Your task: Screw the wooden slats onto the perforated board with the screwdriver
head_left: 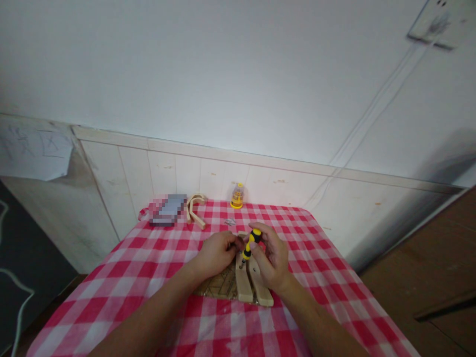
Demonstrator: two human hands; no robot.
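Observation:
My right hand (pixel 273 260) is closed round a small yellow-and-black screwdriver (pixel 250 245), its tip pointing down at a pale wooden slat (pixel 243 287). A second slat (pixel 265 292) lies beside it; both rest on a patterned board (pixel 217 286). My left hand (pixel 217 253) is closed in a pinch just left of the screwdriver, above the slats' far end; what it pinches is too small to make out. A few small metal screws (pixel 229 221) lie on the cloth just beyond the hands.
A red-and-white checked cloth (pixel 148 277) covers the table. At its far edge are curved wooden pieces (pixel 195 208), a yellow bit holder (pixel 237 196) and a blurred grey object (pixel 168 210). A white panelled wall stands behind; floor drops off to the right.

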